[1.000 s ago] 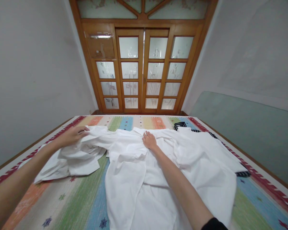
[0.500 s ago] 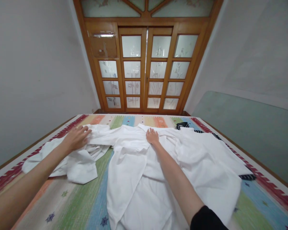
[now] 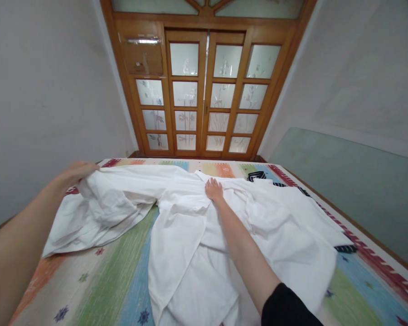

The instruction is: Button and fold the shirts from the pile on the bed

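Note:
A white shirt (image 3: 180,226) lies spread over a bed, its collar towards the far side and its body towards me. My left hand (image 3: 80,171) is closed on the upper edge of the shirt's left-hand sleeve (image 3: 122,179), which is lifted and stretched out, with loose folds hanging beneath. My right hand (image 3: 214,189) lies flat with fingers spread on the shirt just below the collar. To the right, the white cloth runs in soft folds to the bed's side. Black-and-white striped fabric (image 3: 256,176) shows behind and under it.
A striped, multicoloured bedspread (image 3: 112,271) with dark red borders covers the bed. Beyond the far edge stand wooden doors (image 3: 206,95) with frosted panes. Plain walls rise left and right, and a pale green panel (image 3: 347,172) leans along the right side.
My left hand has moved left and slightly up, pulling the sleeve out straighter and lifting it. My right hand stays on the shirt near the collar.

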`<state>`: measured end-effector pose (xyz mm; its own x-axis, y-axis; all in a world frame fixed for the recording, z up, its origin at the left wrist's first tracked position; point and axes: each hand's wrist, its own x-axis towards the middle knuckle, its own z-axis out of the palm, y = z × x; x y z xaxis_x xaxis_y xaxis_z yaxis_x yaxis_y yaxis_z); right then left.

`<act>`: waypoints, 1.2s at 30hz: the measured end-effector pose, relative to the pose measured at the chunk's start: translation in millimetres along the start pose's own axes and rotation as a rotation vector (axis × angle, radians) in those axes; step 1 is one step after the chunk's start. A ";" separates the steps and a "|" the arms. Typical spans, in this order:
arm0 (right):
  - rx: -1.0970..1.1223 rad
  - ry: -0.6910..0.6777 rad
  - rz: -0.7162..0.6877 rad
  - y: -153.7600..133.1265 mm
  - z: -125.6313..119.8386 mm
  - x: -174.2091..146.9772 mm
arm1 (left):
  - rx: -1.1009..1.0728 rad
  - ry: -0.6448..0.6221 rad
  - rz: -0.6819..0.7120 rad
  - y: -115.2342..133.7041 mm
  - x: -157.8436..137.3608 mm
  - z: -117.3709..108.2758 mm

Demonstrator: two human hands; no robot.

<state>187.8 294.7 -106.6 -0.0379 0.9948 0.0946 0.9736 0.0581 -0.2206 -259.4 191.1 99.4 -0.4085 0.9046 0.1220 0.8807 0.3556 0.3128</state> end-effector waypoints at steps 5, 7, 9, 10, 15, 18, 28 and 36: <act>0.002 -0.004 0.026 0.9 -0.8 4.3 | 0.251 0.100 0.132 13.5 -26.2 34.9; 0.014 -0.031 0.037 2.9 -4.2 9.1 | 0.198 0.283 0.330 26.5 -55.1 58.7; 0.034 -0.065 0.035 6.4 -10.6 14.3 | 0.091 0.250 0.526 37.8 -92.5 85.7; 0.045 -0.080 0.027 8.5 -14.9 16.4 | 0.030 0.169 0.608 41.4 -112.9 99.2; 0.071 -0.147 -0.055 18.0 -39.9 12.5 | -0.298 -0.126 0.588 33.7 -203.5 145.3; 0.063 -0.189 -0.115 19.8 -50.7 -4.8 | -0.462 -0.292 0.570 20.5 -241.5 150.6; 0.057 -0.453 -0.338 0.8 -62.4 -99.0 | -0.757 -0.295 0.552 47.8 -295.7 184.3; -0.019 -0.471 -0.150 -7.2 -54.8 -138.2 | -1.269 -0.081 -0.002 42.6 -253.2 146.2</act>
<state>198.4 152.2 -65.0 -0.2715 0.9057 -0.3256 0.9533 0.2066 -0.2202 -83.3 11.5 -55.9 -0.3541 0.9321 0.0767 0.0147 -0.0764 0.9970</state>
